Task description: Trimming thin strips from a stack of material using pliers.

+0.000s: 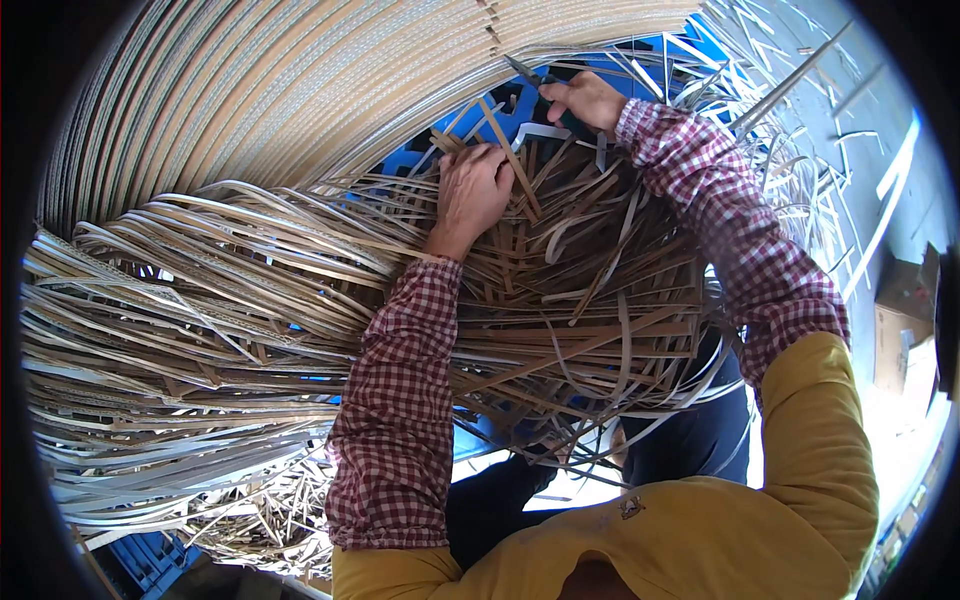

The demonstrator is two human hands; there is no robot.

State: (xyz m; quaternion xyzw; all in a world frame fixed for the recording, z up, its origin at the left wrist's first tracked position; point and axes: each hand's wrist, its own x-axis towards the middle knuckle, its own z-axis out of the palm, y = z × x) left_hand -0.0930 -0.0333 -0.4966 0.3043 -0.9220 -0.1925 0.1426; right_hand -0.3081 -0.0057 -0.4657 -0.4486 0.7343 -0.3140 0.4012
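Long thin strips of tan cardboard [570,345] lie in a tangled heap in front of me. My left hand [472,192] is at the far side of this heap, its fingers curled down around some strips; short strip ends poke out beyond the fingertips. To its right, my right hand [590,100] is closed around a hand cutting tool [527,72] with a pointed grey blade and a dark green handle. The blade points left, toward the edge of a tall stack of cardboard [300,90]. My palm hides part of the handle.
A blue plastic pallet [520,110] shows under the strips and the stack. Bundles of strips [190,330] spread to the left. Loose offcuts [270,515] litter the lower left, and more scraps lie on the grey floor [890,150] at right, near a cardboard box [895,345].
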